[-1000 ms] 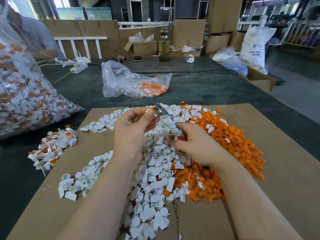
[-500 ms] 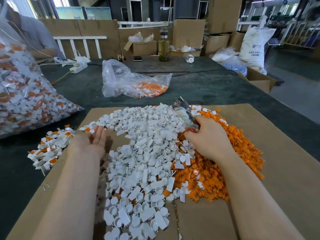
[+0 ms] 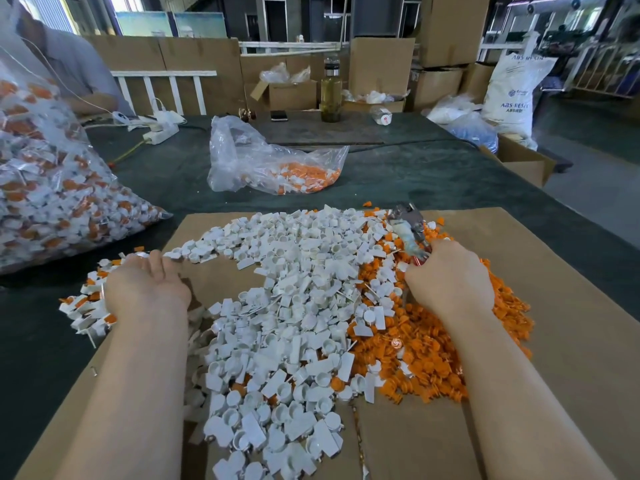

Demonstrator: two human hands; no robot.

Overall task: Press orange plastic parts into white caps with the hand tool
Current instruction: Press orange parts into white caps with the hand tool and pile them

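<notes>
Head view. One flat brown cardboard sheet [image 3: 571,306] carries two heaps: loose white plastic caps [image 3: 294,306] at centre, too many to count, and small orange plastic parts [image 3: 426,355] to their right, likewise uncountable. Right hand [image 3: 450,282] grips one metal hand tool with a taped handle [image 3: 408,230] over the orange heap. Left hand [image 3: 145,289] lies relaxed, holding nothing, above one small pile of assembled white-and-orange caps [image 3: 86,310]. Two clear plastic bags of caps: large [image 3: 52,202], small [image 3: 273,164].
</notes>
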